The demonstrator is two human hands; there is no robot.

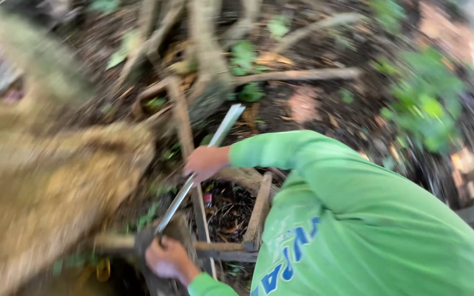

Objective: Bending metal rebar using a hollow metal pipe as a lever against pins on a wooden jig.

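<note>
Right hand [207, 162]: closed around the pale metal bar [196, 175] near its middle
Left hand [165, 259]: grips the bar's lower end
Bar's axis: slants up-right — over the wooden frame [259, 211]

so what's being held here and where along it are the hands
A long pale metal strip, held by both hands: the right hand grips it near the middle, the left hand closes around its lower end. The picture is blurred, so the finger positions are unclear.
</note>
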